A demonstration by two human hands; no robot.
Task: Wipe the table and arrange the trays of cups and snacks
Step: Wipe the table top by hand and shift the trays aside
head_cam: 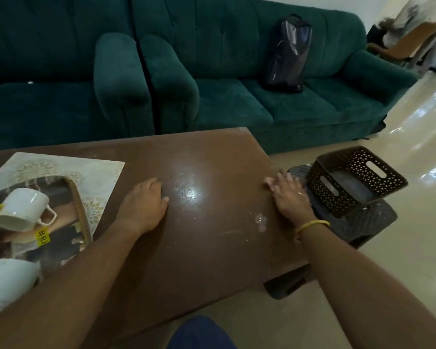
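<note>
My left hand (142, 204) rests palm down on the brown table (212, 260), near its middle, holding nothing. At the table's right edge my right hand (288, 195) lies flat with the fingers spread; I cannot tell whether anything is under it. A whitish smear (261, 221) marks the tabletop just left of my right wrist. At the left, a glossy tray (82, 222) with a wooden rim sits on a pale patterned placemat (61, 163). Two white cups lie on their sides in the tray, one toward the back (23, 209) and one at the front (8, 280).
A dark perforated basket (322, 195) stands on a dark woven stool (368, 222) right beside the table. Green sofas (237, 102) run along the far side, with a black backpack (287, 54) on one seat. A person moves at the far right corner.
</note>
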